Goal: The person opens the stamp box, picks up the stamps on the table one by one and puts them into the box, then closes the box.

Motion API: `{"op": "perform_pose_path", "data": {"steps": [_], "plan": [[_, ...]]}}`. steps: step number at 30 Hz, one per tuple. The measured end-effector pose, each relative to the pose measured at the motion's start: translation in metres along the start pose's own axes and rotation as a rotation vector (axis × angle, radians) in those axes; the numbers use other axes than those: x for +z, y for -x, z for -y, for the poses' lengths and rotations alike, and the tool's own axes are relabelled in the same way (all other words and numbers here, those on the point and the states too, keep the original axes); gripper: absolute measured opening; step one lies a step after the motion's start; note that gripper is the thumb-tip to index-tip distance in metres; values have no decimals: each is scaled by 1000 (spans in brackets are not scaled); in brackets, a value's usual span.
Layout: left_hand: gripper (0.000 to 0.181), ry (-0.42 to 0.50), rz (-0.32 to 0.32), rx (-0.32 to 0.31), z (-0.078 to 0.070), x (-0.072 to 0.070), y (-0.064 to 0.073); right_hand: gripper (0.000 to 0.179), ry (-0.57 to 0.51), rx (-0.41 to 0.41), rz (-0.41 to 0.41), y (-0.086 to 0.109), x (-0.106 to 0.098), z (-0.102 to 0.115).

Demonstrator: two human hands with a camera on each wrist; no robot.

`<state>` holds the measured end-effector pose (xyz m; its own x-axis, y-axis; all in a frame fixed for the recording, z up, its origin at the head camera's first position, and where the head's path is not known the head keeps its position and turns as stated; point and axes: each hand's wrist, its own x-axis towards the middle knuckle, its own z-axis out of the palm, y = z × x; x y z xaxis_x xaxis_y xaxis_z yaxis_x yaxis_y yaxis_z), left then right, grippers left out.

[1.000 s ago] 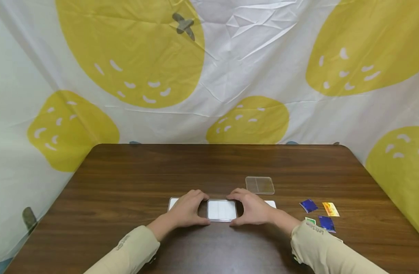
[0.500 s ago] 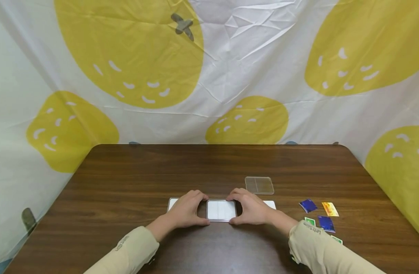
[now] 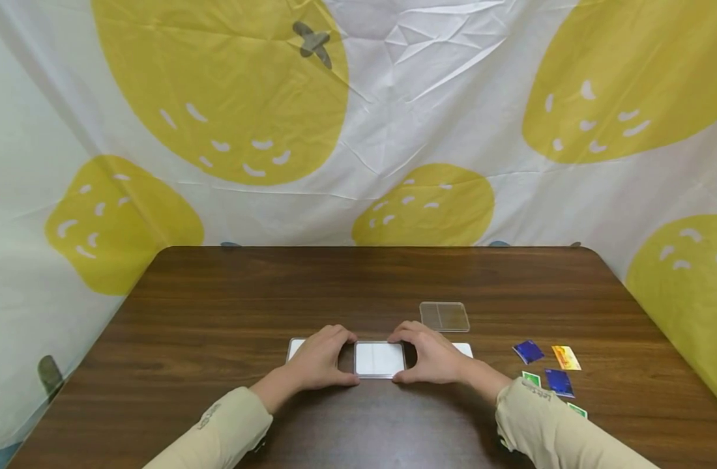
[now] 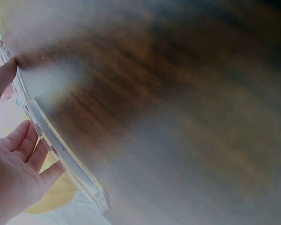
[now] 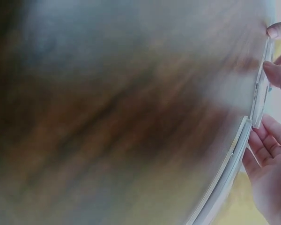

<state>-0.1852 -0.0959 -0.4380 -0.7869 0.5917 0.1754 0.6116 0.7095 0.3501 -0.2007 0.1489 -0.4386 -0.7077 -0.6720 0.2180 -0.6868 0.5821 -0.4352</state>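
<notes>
In the head view a small clear plastic case [image 3: 379, 359] with a white inside lies flat at the middle of the table. My left hand [image 3: 319, 357] pinches its left side between thumb and fingers, and my right hand [image 3: 436, 355] pinches its right side the same way. Beneath my left hand lies another clear case [image 3: 294, 347] with a white inside, mostly covered. A third white-filled case [image 3: 463, 349] peeks out past my right hand. The left wrist view shows the left case [image 4: 65, 154] edge-on, beside the fingers [image 4: 25, 145].
A clear flat lid [image 3: 444, 317] lies behind my right hand. To the right are several small cards: blue cards [image 3: 559, 383], an orange-yellow card [image 3: 566, 358] and green-edged cards [image 3: 531, 378], partly behind the right sleeve. A fruit-print cloth [image 3: 264, 215] hangs along the table's far edge.
Both hands stay on the middle case, which has not visibly moved. The right sleeve has shifted slightly, uncovering more of a green-edged card.
</notes>
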Motion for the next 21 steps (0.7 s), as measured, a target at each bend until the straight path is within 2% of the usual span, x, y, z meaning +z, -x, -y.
{"op": "perform_pose_path", "data": {"steps": [13,21], "plan": [[63,-13,-15,1,-1,-1,0,53,-17,36,-7,-1,-14,-7],[65,-44,-40,23,-3,-1,3,53,17,57,-18,-14,-30,-28]]}}
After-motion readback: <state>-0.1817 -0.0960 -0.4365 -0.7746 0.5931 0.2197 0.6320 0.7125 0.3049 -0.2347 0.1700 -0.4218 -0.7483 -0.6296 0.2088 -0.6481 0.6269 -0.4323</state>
